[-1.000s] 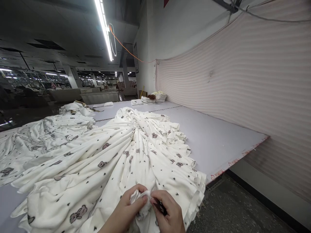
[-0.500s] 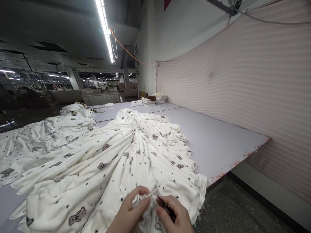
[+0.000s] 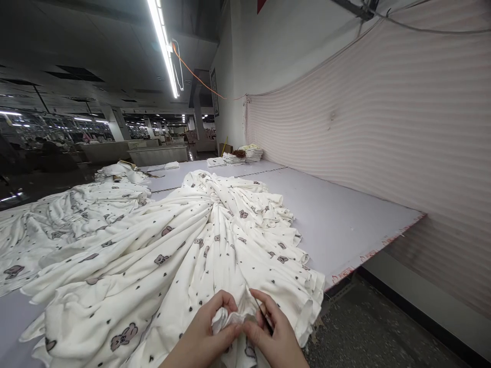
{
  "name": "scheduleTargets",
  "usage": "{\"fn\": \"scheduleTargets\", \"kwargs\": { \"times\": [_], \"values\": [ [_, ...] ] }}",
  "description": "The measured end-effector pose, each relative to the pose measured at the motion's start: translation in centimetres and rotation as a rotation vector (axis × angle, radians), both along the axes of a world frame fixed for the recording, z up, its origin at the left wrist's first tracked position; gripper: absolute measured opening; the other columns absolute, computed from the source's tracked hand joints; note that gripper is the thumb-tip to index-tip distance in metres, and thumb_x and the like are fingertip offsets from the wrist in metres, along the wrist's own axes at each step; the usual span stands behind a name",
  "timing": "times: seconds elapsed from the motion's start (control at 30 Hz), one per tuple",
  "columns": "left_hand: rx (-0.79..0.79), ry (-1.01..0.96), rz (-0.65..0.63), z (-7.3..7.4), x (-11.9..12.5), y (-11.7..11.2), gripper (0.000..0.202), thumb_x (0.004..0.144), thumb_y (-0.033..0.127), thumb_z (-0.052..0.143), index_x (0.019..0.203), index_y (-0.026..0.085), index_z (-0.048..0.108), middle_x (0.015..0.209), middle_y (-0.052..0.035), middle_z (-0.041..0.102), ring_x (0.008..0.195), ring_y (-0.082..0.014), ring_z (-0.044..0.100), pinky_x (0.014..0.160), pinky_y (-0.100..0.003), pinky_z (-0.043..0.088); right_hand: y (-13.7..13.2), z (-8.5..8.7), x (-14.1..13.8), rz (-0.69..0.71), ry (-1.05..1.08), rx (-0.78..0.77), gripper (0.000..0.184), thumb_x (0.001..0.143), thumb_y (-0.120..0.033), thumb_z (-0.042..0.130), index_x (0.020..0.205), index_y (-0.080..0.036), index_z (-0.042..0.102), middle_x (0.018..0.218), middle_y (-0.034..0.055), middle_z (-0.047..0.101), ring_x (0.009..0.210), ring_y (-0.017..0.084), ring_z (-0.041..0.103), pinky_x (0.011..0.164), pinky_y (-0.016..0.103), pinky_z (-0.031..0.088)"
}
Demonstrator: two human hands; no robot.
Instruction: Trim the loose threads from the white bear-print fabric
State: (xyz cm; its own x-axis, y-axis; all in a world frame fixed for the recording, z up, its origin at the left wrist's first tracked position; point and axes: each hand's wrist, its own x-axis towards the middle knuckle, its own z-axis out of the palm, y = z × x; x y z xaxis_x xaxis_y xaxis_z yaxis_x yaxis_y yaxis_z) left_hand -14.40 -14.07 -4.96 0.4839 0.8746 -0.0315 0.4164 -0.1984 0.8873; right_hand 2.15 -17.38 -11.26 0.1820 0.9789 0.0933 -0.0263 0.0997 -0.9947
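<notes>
A large white fleecy fabric (image 3: 192, 260) printed with small bears and dark specks lies gathered in folds, its near edge at my hands. My left hand (image 3: 210, 329) is closed on a bunched, ruffled edge of it, thumb towards the right. Close beside it, my right hand (image 3: 274, 329) is closed around slim dark thread snips (image 3: 264, 314), mostly hidden by the fingers. Its thumb tip meets the gathered edge next to my left thumb, and its index finger is stretched along the tool.
More of the same print is heaped in a second pile (image 3: 76, 214) at the left. Folded white stacks (image 3: 233, 159) stand at the back of the pale table (image 3: 337, 220). A pink striped sheet (image 3: 364, 128) hangs along the right wall. The table's edge drops to a dark floor.
My right hand's index finger has straightened and its thumb has come to the gathered edge beside my left thumb. The snips have turned within the hand. My left hand keeps its hold.
</notes>
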Motion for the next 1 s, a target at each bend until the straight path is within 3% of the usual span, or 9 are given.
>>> {"fn": "scheduleTargets", "kwargs": {
  "times": [0.13,0.3,0.37,0.47,0.53,0.7,0.83,0.9,1.0],
  "values": [
    [0.559,0.214,-0.114,-1.3,-1.6,-0.1,0.013,0.075,0.01,0.051,0.073,0.021,0.045,0.078,-0.0011,0.059,0.068,-0.0161,0.054,0.061,-0.023,0.042,-0.8,-0.6,0.1,0.162,-0.007,0.045,0.018,0.075,-0.035,0.065,0.074,-0.018,0.061,0.057,-0.0052,0.051,0.052,0.011,0.05,0.052,0.02,0.039],
    [1.085,0.212,-0.1,-3.5,-2.7,-0.4,0.023,0.077,0.0,0.041,0.078,0.021,0.049,0.093,-0.0072,0.067,0.073,-0.0175,0.059,0.062,-0.025,0.044,-2.4,-0.2,0.6,0.04,-0.191,0.142,0.022,0.076,-0.029,0.064,0.096,-0.021,0.066,0.066,-0.0015,0.059,0.06,0.014,0.056,0.056,0.021,0.043],
    [1.085,0.174,-0.102,-3.5,-2.3,-0.5,0.022,0.077,0.002,0.042,0.077,0.021,0.052,0.1,-0.0083,0.069,0.077,-0.0191,0.063,0.065,-0.027,0.048,-2.7,0.1,0.4,0.071,-0.224,0.198,0.025,0.077,-0.033,0.063,0.098,-0.022,0.067,0.077,0.0024,0.064,0.068,0.017,0.061,0.062,0.023,0.048],
    [0.769,0.131,-0.056,-1.6,-2.4,-0.5,0.012,0.082,0.015,0.047,0.081,0.023,0.056,0.084,-0.0032,0.07,0.071,-0.0193,0.065,0.064,-0.025,0.052,-2.9,0.2,0.1,0.088,-0.329,0.235,0.016,0.077,-0.033,0.064,0.086,-0.022,0.071,0.075,0.0024,0.065,0.066,0.017,0.063,0.061,0.023,0.049],
    [0.544,0.12,0.136,0.9,-4.3,0.3,0.013,0.085,0.033,0.051,0.079,0.023,0.057,0.069,0.0018,0.064,0.067,-0.0182,0.063,0.059,-0.022,0.051,-3.2,-0.3,0.6,-0.038,-0.295,0.209,0.016,0.08,-0.035,0.062,0.078,-0.021,0.068,0.068,0.0018,0.064,0.061,0.016,0.062,0.058,0.021,0.05],
    [0.487,0.49,0.774,6.2,-14.3,4.8,0.048,0.082,0.059,0.043,0.092,0.016,0.062,0.084,0.0027,0.066,0.077,-0.0206,0.065,0.072,-0.031,0.047,-4.5,-2.4,5.3,-0.516,-0.225,0.036,0.033,0.08,-0.049,0.063,0.091,-0.02,0.068,0.093,0.011,0.07,0.087,0.025,0.067,0.071,0.026,0.056],
    [0.508,0.901,0.544,4.3,-18.8,8.4,0.046,0.082,0.054,0.041,0.098,0.017,0.064,0.081,-0.0044,0.067,0.068,-0.024,0.065,0.062,-0.031,0.048,-4.2,-3.4,8.0,-0.55,-0.218,-0.155,0.049,0.076,-0.054,0.064,0.11,-0.019,0.068,0.115,0.0139,0.067,0.104,0.03,0.064,0.068,0.027,0.058],
    [0.597,0.936,0.396,2.4,-18.0,9.3,0.04,0.082,0.044,0.043,0.097,0.016,0.065,0.1,-0.01,0.065,0.081,-0.0286,0.066,0.073,-0.041,0.049,-3.7,-3.7,8.1,-0.49,-0.126,-0.138,0.052,0.078,-0.055,0.062,0.112,-0.016,0.066,0.119,0.0146,0.066,0.11,0.031,0.061,0.079,0.03,0.056],
    [0.861,0.901,0.479,0.6,-13.7,8.9,0.034,0.084,0.032,0.038,0.096,0.014,0.065,0.127,-0.0203,0.053,0.119,-0.0485,0.046,0.091,-0.072,0.029,-3.1,-3.7,7.6,-0.431,-0.022,-0.13,0.054,0.081,-0.053,0.061,0.12,-0.015,0.063,0.127,0.0144,0.062,0.117,0.03,0.057,0.09,0.034,0.052]
  ]
}}
